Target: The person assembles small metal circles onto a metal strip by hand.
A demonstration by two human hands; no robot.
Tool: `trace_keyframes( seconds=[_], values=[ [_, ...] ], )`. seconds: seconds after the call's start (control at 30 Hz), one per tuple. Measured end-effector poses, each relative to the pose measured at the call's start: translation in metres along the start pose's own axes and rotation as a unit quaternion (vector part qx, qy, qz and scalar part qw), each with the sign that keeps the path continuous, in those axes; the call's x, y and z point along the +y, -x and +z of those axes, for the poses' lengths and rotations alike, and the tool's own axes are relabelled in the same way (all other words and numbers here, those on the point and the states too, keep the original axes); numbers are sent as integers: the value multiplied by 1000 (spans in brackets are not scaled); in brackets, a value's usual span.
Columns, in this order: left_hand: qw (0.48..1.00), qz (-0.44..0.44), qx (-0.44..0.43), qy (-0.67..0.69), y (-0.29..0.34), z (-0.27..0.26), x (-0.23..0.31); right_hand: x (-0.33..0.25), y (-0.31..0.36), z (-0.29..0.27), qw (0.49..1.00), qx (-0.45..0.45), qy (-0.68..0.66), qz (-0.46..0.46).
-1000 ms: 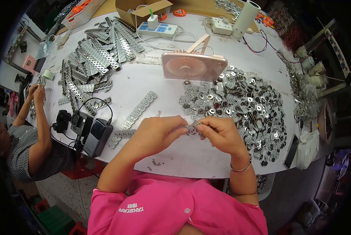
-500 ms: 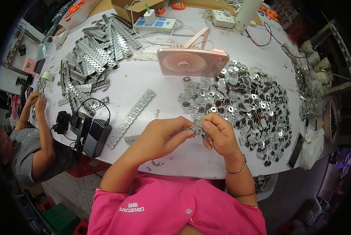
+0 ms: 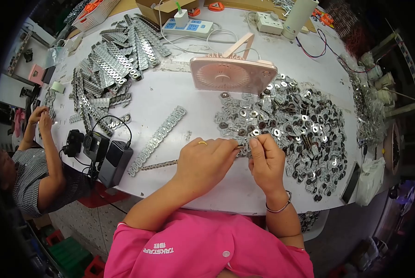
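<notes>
My left hand [image 3: 206, 161] is closed, back of the hand up, around a narrow strip of linked metal pieces [image 3: 159, 165]. The strip's tail sticks out to the left of the hand, turned on edge; most of the rest is hidden under my fingers. Close by on the right, my right hand [image 3: 268, 160] pinches thumb against fingers near the strip's other end. What it pinches is too small to make out. Behind both hands spreads a big pile of small loose metal pieces [image 3: 304, 127], silvery and dark. Another linked strip [image 3: 157, 140] lies flat to the left.
A pink fan [image 3: 233, 75] stands beyond my hands. Many finished-looking strips [image 3: 117, 58] are heaped at the back left. A black power bank [image 3: 115, 162] and cables sit near the left edge, a power strip [image 3: 189, 28] at the back. A co-worker's hands [image 3: 40, 118] work at far left.
My left hand has rolled over, back upward, and shifted right. The strip's tail now shows on edge at its left. My right hand has moved slightly right, its fingers more upright.
</notes>
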State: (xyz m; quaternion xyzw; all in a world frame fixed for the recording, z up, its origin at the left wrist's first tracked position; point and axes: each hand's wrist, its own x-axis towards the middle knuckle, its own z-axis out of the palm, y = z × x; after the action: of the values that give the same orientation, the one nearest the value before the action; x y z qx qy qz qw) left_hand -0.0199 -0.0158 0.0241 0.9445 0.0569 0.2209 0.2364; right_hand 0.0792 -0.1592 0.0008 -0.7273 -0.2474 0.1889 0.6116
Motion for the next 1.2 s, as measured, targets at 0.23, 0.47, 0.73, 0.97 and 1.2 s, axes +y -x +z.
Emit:
trace_keyframes(
  seconds=[0.23, 0.47, 0.73, 0.97, 1.2],
  values=[
    [998, 8, 56, -32, 1, 12, -1, 14, -1, -2, 1000, -8, 23, -20],
    [997, 16, 80, -4, -1, 16, -4, -1, 0, 3, 986, 15, -139, 93],
    [997, -29, 70, 5, -1, 14, -5, -2, -3, 7, 977, -18, -170, 130],
    [999, 15, 37, -10, -1, 19, -1, 9, -1, 7, 975, 26, -199, 98],
    [996, -30, -29, 82, -11, 11, -4, 9, -12, -9, 974, 21, -207, 86]
  ],
)
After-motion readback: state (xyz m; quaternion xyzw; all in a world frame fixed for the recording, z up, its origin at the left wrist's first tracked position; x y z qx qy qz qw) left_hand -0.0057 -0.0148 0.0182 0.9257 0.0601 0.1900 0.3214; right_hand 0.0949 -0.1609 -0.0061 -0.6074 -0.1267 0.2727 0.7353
